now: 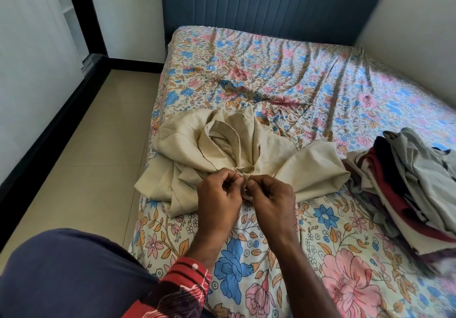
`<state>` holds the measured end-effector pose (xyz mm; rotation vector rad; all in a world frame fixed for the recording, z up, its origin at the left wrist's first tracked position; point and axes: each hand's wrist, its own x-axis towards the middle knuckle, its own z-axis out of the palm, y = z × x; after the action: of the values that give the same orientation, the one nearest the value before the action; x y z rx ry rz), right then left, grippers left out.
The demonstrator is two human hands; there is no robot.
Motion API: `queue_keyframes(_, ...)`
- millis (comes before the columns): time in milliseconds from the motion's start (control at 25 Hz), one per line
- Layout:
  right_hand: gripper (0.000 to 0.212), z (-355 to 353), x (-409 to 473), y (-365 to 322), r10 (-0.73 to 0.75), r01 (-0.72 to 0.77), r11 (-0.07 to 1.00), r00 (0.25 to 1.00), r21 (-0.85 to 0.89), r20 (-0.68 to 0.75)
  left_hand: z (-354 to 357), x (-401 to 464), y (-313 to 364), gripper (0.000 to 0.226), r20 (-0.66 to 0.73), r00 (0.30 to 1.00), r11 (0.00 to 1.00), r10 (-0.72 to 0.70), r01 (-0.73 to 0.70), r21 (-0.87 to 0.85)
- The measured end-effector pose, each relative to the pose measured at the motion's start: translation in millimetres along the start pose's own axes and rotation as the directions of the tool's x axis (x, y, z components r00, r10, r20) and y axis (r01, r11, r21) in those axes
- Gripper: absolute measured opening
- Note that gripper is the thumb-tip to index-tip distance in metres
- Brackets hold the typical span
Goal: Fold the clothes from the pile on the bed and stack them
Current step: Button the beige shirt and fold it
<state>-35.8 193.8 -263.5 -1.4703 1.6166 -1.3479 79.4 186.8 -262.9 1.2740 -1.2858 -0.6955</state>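
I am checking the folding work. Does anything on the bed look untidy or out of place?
Yes. The beige garment lies crumpled and twisted while both the left hand and right hand pinch its near edge. The clothes pile at right is loose, and the floral bedsheet is wrinkled.

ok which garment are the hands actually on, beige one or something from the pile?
The beige garment, crumpled mid-bed: the left hand and right hand both pinch its near edge. The mixed pile at the right lies apart, untouched.
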Motion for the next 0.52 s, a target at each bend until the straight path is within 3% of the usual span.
queue_keyframes(80,0.015,-4.1,-0.3,-4.0,-0.014,0.013,0.999,0.999,0.031,0.048,-1.8,2.1,-2.2,0.010,0.004,0.999,0.999,-0.044,0.044,-0.030)
queue_keyframes(240,0.010,-12.5,0.8,-8.1,0.004,-0.008,0.997,0.998,0.074,0.062,-6.9,6.2,-3.8,0.010,0.140,0.980,0.980,-0.144,0.161,-0.114)
queue_keyframes(520,0.008,-4.3,-3.9,-5.1,-0.139,0.135,0.984,0.990,-0.112,-0.026,-11.6,7.2,-1.5,0.011,0.221,0.964,0.975,-0.147,0.179,-0.134)
